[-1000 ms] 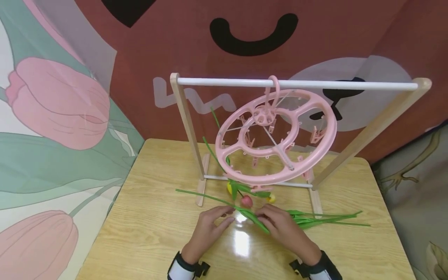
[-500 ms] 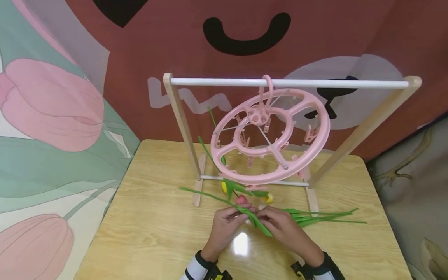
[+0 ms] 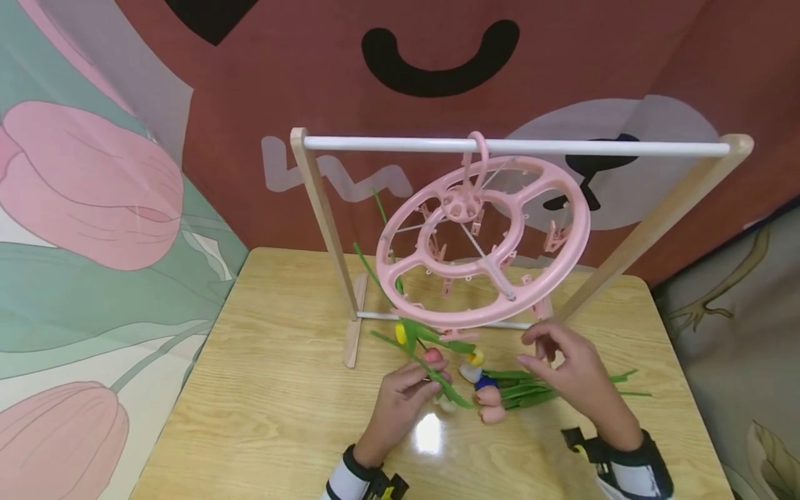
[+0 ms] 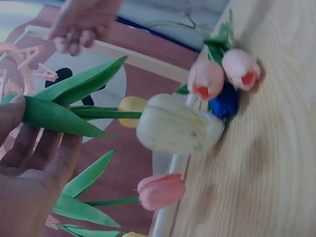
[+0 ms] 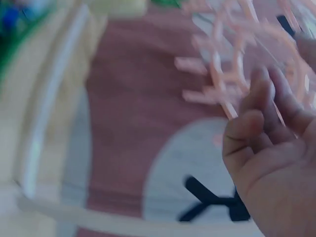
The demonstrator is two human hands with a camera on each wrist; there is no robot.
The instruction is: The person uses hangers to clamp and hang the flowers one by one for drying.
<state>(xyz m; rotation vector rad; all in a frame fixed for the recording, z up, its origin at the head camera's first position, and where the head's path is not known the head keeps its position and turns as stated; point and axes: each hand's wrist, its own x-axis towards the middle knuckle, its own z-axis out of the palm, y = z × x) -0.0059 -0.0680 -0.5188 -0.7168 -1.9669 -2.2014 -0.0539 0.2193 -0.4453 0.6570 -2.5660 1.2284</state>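
My left hand (image 3: pixel 403 403) pinches an artificial white tulip by its stem and leaves, blossom hanging down; the bloom (image 4: pixel 170 123) shows large in the left wrist view. My right hand (image 3: pixel 578 371) holds nothing, thumb apart from its loosely bent fingers, just below the right front rim of a round pink clip hanger (image 3: pixel 456 319). Clothespins (image 3: pixel 555 237) dangle from that hanger. Below its front left rim hang a pink tulip (image 3: pixel 432 355) and yellow tulips (image 3: pixel 401 333), their stems rising behind it.
On the table (image 3: pixel 281 389), between my hands, lie several tulips: pink ones (image 3: pixel 492 414), a blue one (image 3: pixel 485 382) and a white one (image 3: pixel 470 373), stems to the right. A wooden rack with a white top bar (image 3: pixel 387 144) carries the hanger. Behind stands a printed cloth (image 3: pixel 312 69).
My right hand has let go of the white tulip and moved right and up toward the hanger's rim. My left hand came in from the left and now holds that tulip alone.
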